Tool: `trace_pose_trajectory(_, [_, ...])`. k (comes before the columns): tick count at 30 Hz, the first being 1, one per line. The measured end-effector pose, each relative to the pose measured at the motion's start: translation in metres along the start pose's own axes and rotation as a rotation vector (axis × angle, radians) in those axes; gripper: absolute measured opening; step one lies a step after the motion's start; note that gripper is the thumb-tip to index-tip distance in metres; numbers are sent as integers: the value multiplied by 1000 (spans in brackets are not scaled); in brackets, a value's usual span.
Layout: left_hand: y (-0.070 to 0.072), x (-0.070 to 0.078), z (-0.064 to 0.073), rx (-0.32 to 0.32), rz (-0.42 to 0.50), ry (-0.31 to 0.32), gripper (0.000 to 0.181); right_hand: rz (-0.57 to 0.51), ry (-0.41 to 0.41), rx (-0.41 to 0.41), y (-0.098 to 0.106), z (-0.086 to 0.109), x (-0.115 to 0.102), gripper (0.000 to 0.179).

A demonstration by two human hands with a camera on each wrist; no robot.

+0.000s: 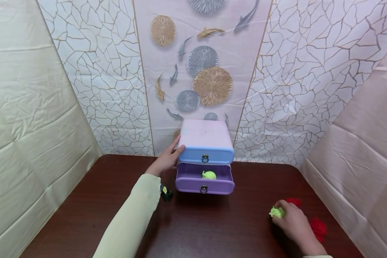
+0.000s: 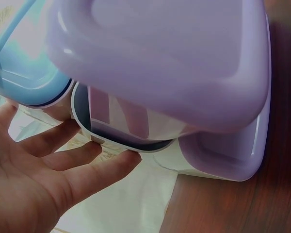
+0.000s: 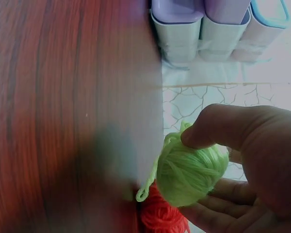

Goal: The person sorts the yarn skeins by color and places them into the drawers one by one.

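The right hand [image 1: 293,220] pinches a light green yarn ball [image 1: 277,212] between thumb and fingers, over the near right part of the table [image 1: 238,222]. One red yarn ball [image 1: 318,229] lies just right of this hand, and more red yarn [image 1: 294,201] shows on its far side. The left hand [image 1: 166,160], fingers spread, rests against the left side of a three-tier drawer cabinet [image 1: 206,134], its thumb by the blue top drawer [image 1: 193,154], which is shut. Below, the purple middle drawer [image 1: 187,186] stands pulled out toward the near side, with a second green yarn ball [image 1: 209,175] inside. The lilac bottom drawer [image 2: 223,150] is lowest. Behind the cabinet, at the far side, hangs a fish-patterned backdrop [image 1: 245,64]
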State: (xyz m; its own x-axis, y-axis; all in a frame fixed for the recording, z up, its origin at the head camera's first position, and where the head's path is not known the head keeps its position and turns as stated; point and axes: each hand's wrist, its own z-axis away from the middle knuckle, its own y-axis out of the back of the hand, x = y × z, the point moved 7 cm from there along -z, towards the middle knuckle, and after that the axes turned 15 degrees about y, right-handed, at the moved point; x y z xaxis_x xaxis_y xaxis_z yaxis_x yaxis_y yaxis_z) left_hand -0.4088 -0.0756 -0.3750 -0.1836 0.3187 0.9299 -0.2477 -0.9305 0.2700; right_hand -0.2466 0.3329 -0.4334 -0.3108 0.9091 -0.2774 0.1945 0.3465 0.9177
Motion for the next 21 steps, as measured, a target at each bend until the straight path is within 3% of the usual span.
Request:
trace_pose_trajectory(11, [-1,1,0,-58,11,33,70,0,12,31,-2,-6,-8,31])
trace_pose_trajectory(21, [-3,20,31,-71,6,31,68,-8,36,99,-2,-13,-19,30])
